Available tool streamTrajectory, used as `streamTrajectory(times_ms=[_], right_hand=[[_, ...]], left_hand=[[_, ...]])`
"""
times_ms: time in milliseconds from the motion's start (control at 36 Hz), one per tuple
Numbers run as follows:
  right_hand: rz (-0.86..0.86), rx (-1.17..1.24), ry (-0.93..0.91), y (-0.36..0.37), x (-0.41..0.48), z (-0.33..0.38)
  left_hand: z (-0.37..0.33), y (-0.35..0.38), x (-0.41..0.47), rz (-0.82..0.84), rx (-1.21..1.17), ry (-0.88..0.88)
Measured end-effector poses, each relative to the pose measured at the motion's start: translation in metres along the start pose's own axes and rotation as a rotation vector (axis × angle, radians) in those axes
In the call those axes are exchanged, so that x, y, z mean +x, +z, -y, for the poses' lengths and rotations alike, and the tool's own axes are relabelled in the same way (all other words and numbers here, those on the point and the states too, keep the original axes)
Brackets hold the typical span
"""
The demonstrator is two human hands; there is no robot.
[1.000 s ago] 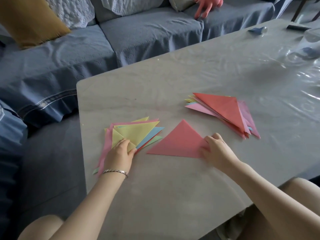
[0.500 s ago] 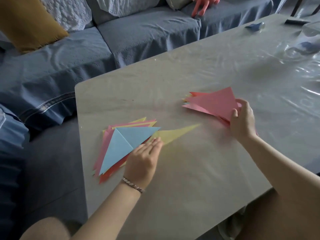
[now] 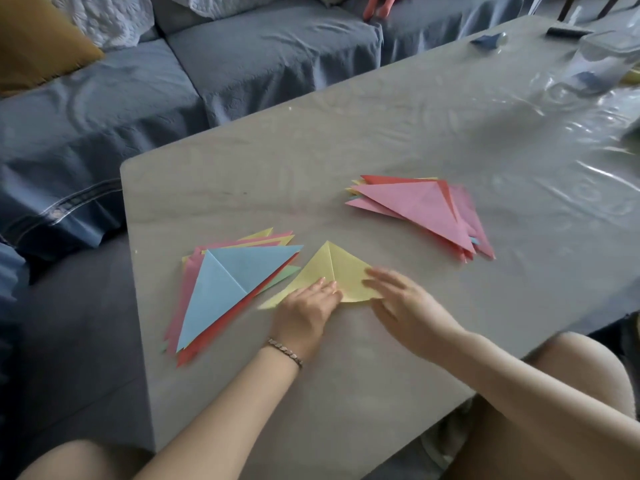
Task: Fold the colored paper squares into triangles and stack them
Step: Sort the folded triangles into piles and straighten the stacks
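Note:
A yellow paper triangle [image 3: 334, 271] with a centre crease lies on the grey table [image 3: 346, 161] between two piles. My left hand [image 3: 304, 311] presses its near left part with straight fingers. My right hand [image 3: 405, 303], blurred, lays flat fingers on its right corner. To the left is a loose pile of coloured triangles topped by a blue one [image 3: 228, 285]. To the right is a second stack of folded triangles with a pink one [image 3: 426, 209] on top.
A blue sofa [image 3: 242, 57] with a mustard cushion [image 3: 38, 39] runs behind the table. Clear plastic wrap and a clear container [image 3: 602, 60] sit at the far right. A small blue object [image 3: 488, 39] lies near the far edge. My knees are below the near edge.
My right hand put the pink triangle on the right stack and came back. My left hand drew the yellow triangle off the left pile to the middle; both hands now press it.

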State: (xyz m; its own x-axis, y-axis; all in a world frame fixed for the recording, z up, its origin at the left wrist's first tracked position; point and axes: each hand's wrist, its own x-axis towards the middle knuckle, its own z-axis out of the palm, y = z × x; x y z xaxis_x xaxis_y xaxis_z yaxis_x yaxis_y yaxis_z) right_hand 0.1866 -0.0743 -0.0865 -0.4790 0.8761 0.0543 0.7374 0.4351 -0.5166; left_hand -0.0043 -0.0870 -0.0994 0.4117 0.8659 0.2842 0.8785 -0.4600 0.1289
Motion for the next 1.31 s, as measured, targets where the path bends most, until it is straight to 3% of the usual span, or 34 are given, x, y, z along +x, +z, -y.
streamTrajectory(times_ms=[83, 472, 889, 972, 1139, 1306], right_hand=[[0.119, -0.076, -0.107, 0.021, -0.002, 0.008], [-0.003, -0.299, -0.028, 0.042, -0.015, 0.012], [-0.117, -0.371, 0.144, 0.001, -0.049, -0.03], [-0.106, -0.369, 0.177, 0.003, -0.046, -0.027], [-0.102, -0.345, 0.291, 0.006, -0.047, -0.023], [-0.178, -0.348, 0.273, 0.004, -0.043, -0.016]], left_hand=[[-0.004, 0.008, -0.007, 0.06, -0.045, -0.092], [-0.015, 0.004, -0.044, 0.36, -0.059, -0.354], [0.009, -0.015, -0.078, 0.26, -0.164, -0.552], [0.013, -0.017, -0.085, 0.189, -0.115, -0.567], [0.008, -0.019, -0.081, 0.238, -0.024, -0.613], [0.006, -0.021, -0.081, 0.195, -0.038, -0.585]])
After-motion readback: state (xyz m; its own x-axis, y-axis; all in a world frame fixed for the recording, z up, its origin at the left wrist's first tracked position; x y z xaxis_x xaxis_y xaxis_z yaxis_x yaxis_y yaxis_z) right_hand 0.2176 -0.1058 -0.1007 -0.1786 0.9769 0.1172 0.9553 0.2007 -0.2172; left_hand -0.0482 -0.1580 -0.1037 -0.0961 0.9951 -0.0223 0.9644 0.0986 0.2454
